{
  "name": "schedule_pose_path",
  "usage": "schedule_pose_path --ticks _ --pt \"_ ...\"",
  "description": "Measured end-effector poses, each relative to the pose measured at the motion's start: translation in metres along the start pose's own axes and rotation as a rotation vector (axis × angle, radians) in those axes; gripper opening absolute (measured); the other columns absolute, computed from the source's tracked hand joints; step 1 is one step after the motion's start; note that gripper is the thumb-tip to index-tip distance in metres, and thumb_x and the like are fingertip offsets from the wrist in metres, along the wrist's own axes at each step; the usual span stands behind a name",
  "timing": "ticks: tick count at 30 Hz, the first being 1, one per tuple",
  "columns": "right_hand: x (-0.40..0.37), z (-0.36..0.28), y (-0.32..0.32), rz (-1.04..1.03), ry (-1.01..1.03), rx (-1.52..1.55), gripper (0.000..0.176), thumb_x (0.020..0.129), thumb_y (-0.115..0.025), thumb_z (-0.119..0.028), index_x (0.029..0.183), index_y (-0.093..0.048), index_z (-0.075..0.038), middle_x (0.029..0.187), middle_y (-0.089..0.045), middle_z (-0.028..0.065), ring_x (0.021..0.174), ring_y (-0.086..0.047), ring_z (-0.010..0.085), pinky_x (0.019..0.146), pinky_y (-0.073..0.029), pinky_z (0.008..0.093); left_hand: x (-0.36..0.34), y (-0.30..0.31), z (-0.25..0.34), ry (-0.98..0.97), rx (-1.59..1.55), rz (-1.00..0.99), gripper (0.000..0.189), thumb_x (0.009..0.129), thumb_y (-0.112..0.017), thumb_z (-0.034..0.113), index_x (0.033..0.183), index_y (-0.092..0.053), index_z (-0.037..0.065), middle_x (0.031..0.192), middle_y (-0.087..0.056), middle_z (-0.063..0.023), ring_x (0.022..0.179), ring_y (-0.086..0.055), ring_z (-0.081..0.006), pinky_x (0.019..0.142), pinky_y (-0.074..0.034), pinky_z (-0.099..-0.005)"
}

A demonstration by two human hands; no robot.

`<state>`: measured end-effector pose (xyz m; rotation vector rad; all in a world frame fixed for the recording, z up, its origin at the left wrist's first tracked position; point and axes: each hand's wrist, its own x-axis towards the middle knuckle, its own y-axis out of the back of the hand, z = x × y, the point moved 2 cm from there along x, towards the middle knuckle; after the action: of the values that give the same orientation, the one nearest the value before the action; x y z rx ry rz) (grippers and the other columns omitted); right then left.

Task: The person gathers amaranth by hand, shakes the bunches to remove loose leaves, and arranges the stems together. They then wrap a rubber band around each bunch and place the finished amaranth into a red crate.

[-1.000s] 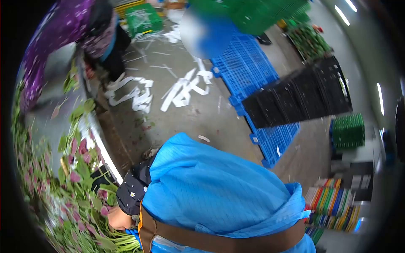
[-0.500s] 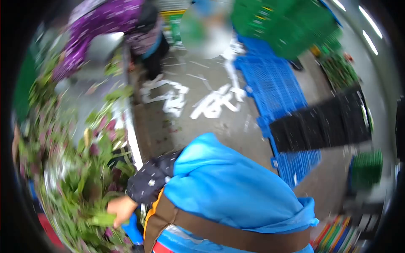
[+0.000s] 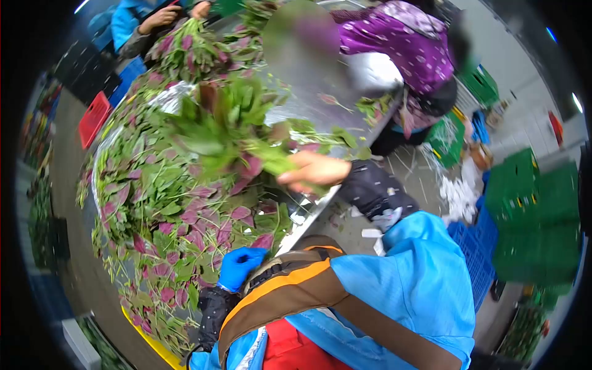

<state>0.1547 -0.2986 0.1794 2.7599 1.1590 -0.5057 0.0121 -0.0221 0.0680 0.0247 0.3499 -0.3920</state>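
The right hand [image 3: 316, 172], bare, was clenched around the stems of a bunch of greens [image 3: 231, 126], which was held above the heap of loose leaves [image 3: 172, 209] and pointed away from the wrist. The leaf ends of the bunch were blurred, and green and some purple-red could be made out among them. The left hand [image 3: 238, 269], covered by a blue glove, was placed low at the near edge of the heap, close to the brown strap [image 3: 277, 290] worn over the body. Its fingers were bent and drawn together; whether anything was grasped between them could not be told.

The heap, green and purple-red leaves with thin stems, was spread over much of a metal table [image 3: 308, 106], whose bare surface was exposed beyond the bunch. At the far side, another bunch [image 3: 191, 52] was held by a co-worker in blue [image 3: 126, 24]. A person in a purple patterned garment [image 3: 404, 46] was seen across the table's far corner. A red crate [image 3: 94, 120] was seen to the left, and green crates [image 3: 536, 216] and a blue pallet [image 3: 475, 253] to the right.
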Motion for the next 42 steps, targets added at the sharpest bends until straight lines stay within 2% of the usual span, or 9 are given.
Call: schedule_pose_path --ticks 9,14,17,18,20,27,34,36,42 --pt "-0.005 -0.078 0.221 0.462 0.296 -0.108 0.014 0.090 -0.055 -0.020 0.090 -0.053 -0.006 0.062 -0.050 -0.0029 0.046 -0.043 0.0043 0.042 -0.036 0.0195 -0.048 0.065 -0.014 0.069 -0.179 0.700 0.016 0.080 -0.061 0.007 0.093 -0.064 -0.002 0.089 -0.066 -0.0094 0.079 -0.062 -0.0157 0.073 -0.047 -0.0265" --pt "0.051 0.070 0.309 0.677 -0.043 0.286 0.014 0.087 -0.051 -0.016 0.081 -0.055 -0.004 0.057 -0.050 0.0014 0.045 -0.046 0.0112 0.038 -0.038 0.0261 -0.046 0.060 -0.017 0.082 -0.215 0.790 0.015 0.080 -0.061 0.008 0.092 -0.063 -0.002 0.088 -0.066 -0.0100 0.078 -0.062 -0.0173 0.073 -0.048 -0.0276" --pt "0.068 0.157 0.247 0.441 -0.385 0.211 0.017 0.089 -0.046 -0.015 0.076 -0.052 -0.007 0.058 -0.047 -0.0009 0.044 -0.044 0.0107 0.038 -0.036 0.0251 -0.052 0.065 -0.042 0.140 -0.290 0.837 0.013 0.082 -0.060 0.009 0.090 -0.063 -0.001 0.087 -0.066 -0.0098 0.075 -0.062 -0.0172 0.067 -0.049 -0.0270" --pt "0.064 0.145 0.212 0.073 -0.409 0.573 0.018 0.091 -0.047 -0.016 0.075 -0.048 -0.009 0.058 -0.040 -0.0046 0.045 -0.037 0.0073 0.040 -0.032 0.0230 -0.053 0.068 -0.052 0.143 -0.321 0.854 0.013 0.082 -0.060 0.009 0.090 -0.063 -0.001 0.087 -0.066 -0.0097 0.074 -0.062 -0.0172 0.066 -0.049 -0.0265" --pt "0.050 0.075 0.165 -0.049 -0.315 0.654 0.019 0.090 -0.056 -0.020 0.077 -0.044 -0.011 0.058 -0.036 -0.0055 0.045 -0.032 0.0056 0.040 -0.027 0.0224 -0.057 0.078 -0.079 0.171 -0.363 0.896 0.012 0.082 -0.061 0.009 0.089 -0.063 0.000 0.086 -0.065 -0.0099 0.073 -0.062 -0.0186 0.066 -0.051 -0.0293" --pt "0.010 -0.050 0.258 0.425 0.153 -0.193 0.019 0.090 -0.054 -0.024 0.081 -0.050 -0.008 0.057 -0.046 -0.0044 0.043 -0.040 0.0041 0.042 -0.033 0.0191 -0.024 0.096 -0.089 0.111 -0.409 0.910 0.010 0.082 -0.061 0.008 0.089 -0.061 0.000 0.084 -0.064 -0.0104 0.072 -0.062 -0.0228 0.069 -0.054 -0.0380" --pt "0.002 0.160 0.349 0.291 -0.144 -0.369 0.030 0.090 -0.052 -0.023 0.064 -0.051 -0.007 0.048 -0.049 0.0014 0.040 -0.045 0.0112 0.039 -0.036 0.0284 -0.007 0.081 -0.077 0.189 -0.300 0.836 0.014 0.081 -0.063 0.014 0.087 -0.063 0.002 0.079 -0.064 -0.0066 0.069 -0.061 -0.0185 0.063 -0.050 -0.0307" --pt "-0.006 0.213 0.355 0.414 -0.381 -0.091 0.028 0.090 -0.053 -0.024 0.067 -0.052 -0.006 0.052 -0.051 0.0039 0.041 -0.048 0.0139 0.040 -0.038 0.0292 -0.010 0.080 -0.065 0.206 -0.228 0.855 0.015 0.081 -0.063 0.018 0.082 -0.064 0.003 0.073 -0.062 -0.0042 0.066 -0.058 -0.0139 0.059 -0.046 -0.0252" --pt "-0.012 0.202 0.338 0.497 -0.409 0.168 0.011 0.086 -0.056 -0.014 0.083 -0.051 -0.006 0.056 -0.050 0.0045 0.043 -0.048 0.0149 0.038 -0.041 0.0295 -0.039 0.114 -0.061 0.066 -0.384 1.190 0.014 0.081 -0.060 0.006 0.093 -0.062 -0.002 0.082 -0.065 -0.0100 0.072 -0.062 -0.0172 0.065 -0.051 -0.0287"
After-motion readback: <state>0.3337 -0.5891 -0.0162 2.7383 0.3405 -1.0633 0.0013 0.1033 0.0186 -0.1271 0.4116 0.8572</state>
